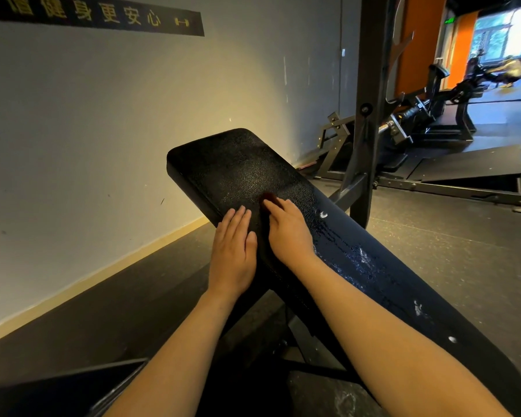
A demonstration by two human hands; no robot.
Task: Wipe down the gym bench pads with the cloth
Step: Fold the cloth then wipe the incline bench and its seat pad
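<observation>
The bench pad [241, 170] runs slanted from the lower right up toward the wall [103, 130], and both of your hands lie on its upper half, side by side and close together without touching. Your left hand [233, 251] lies flat at the pad's left edge, fingers straight and held together, palm down, gripping nothing. Your right hand [286, 230] sits just to the right of it, nearer the middle of the pad, with its fingers bent down at the tips onto a dark reddish patch. You cannot tell from this view whether those fingers grip anything or only press down. Between your two hands runs a dark matte strip [262, 239], duller than the grained pad around it. It reaches under your right palm and down along your left thumb, but it is too dark to say whether this is the cloth or only shadow on the pad. Just right of your right wrist, wet streaks [358, 257] shine along the pad and trail toward the lower right. The top end of the pad, beyond your fingertips, looks dry and grained. A dark steel post [370, 85] stands behind the pad on the right, with another gym machine [427, 112] on the floor [433, 251] past it. A black banner [103, 13] with yellow characters hangs high on the wall.
</observation>
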